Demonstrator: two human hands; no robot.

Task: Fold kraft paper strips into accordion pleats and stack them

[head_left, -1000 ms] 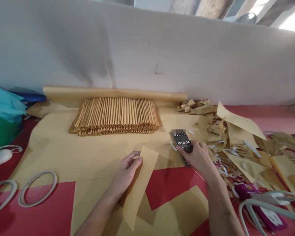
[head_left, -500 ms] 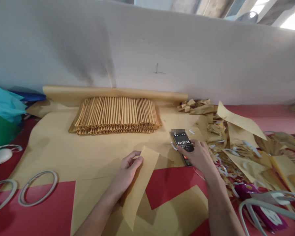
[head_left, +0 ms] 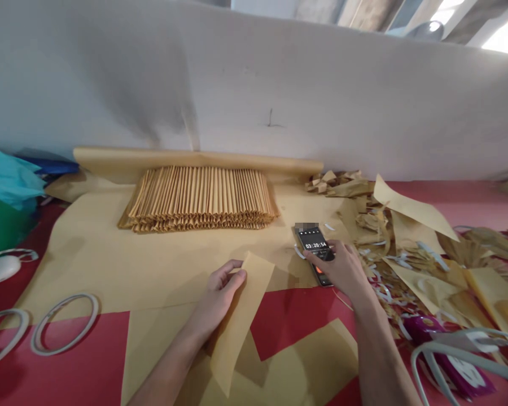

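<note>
Pinched between thumb and fingers of my left hand point(head_left: 224, 286) is a long strip of brown paper point(head_left: 245, 316), tilted, its lower end hanging toward me. My right hand point(head_left: 342, 268) grips the sides of a black phone point(head_left: 315, 245) that lies on the brown paper; its lit screen reads 03:20:54. Behind my hands sits a wide block of pleated brown paper point(head_left: 205, 194), its folds packed upright side by side. It rests on a large brown paper sheet point(head_left: 122, 254).
Paper scraps point(head_left: 381, 225) and white shreds heap up on the right, beside a purple power strip point(head_left: 461, 361) with white cables. A tape-like white ring point(head_left: 40, 338) lies at the left, near a white mouse-like object point(head_left: 2, 269). A grey wall point(head_left: 237, 84) rises behind.
</note>
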